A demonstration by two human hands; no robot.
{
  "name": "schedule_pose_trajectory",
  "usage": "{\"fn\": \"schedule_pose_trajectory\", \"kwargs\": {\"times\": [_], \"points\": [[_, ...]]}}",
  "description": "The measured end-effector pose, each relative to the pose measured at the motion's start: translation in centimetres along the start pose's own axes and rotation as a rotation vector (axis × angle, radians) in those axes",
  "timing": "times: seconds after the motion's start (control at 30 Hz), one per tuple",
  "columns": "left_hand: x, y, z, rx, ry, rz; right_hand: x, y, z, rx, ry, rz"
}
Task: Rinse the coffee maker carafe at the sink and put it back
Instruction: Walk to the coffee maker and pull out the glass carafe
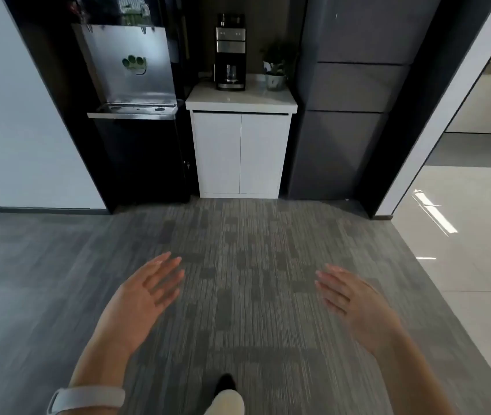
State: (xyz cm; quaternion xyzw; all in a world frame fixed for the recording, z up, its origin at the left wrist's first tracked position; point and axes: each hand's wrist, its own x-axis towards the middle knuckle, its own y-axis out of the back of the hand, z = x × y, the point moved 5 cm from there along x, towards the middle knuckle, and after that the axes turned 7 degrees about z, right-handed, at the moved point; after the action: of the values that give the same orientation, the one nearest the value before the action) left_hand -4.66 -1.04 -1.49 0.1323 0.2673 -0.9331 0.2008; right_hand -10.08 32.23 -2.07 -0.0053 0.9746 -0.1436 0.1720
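Observation:
A black and steel coffee maker (230, 52) stands on a white counter (239, 98) across the room. Its glass carafe (231, 73) sits in the machine's base. My left hand (145, 292) and my right hand (355, 298) hang low over the grey carpet, far short of the counter, both flat with fingers spread and holding nothing. A pale band circles my left wrist.
A steel water dispenser (131, 67) with a drip tray stands left of the counter. A small potted plant (274, 70) sits right of the coffee maker. Tall grey cabinets (349, 94) flank the right. A glossy tiled floor (459, 256) opens at right. My foot (226, 384) shows below.

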Motion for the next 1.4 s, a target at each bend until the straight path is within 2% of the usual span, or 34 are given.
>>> {"fn": "schedule_pose_trajectory", "kwargs": {"times": [0.2,0.3,0.37,0.47,0.53,0.77,0.87,1.1,1.27,1.4], "points": [[12.1,-2.2,5.9,0.047,-0.011,-0.102,11.8,-4.4,-3.8,-0.03,0.045,0.037],[18.6,-3.9,9.5,0.165,-0.112,-0.102,18.7,-6.9,-6.0,-0.012,0.024,0.019],[22.5,-4.7,11.0,0.162,-0.144,-0.087,22.6,-8.1,-7.0,-0.035,0.01,0.003],[28.1,-6.7,11.8,0.075,-0.051,-0.152,28.1,-9.6,-8.9,-0.062,0.06,0.014],[31.0,-7.0,12.0,0.11,-0.063,-0.097,30.2,-10.3,-9.9,-0.054,0.054,0.016],[46.2,-10.7,13.1,0.049,-0.023,-0.189,45.6,-11.5,-11.9,-0.015,-0.002,0.05],[52.7,-14.0,14.8,0.055,-0.039,-0.159,53.1,-12.8,-14.9,-0.028,0.02,-0.001],[66.0,-20.3,20.1,0.094,-0.081,-0.077,68.4,-15.4,-22.6,0.003,0.031,0.036],[74.7,-22.6,22.4,0.174,-0.11,-0.029,77.1,-18.2,-25.3,0.01,0.031,0.016],[82.4,-24.5,24.0,0.116,-0.073,-0.031,84.5,-20.8,-26.5,0.01,0.03,0.018]]}}
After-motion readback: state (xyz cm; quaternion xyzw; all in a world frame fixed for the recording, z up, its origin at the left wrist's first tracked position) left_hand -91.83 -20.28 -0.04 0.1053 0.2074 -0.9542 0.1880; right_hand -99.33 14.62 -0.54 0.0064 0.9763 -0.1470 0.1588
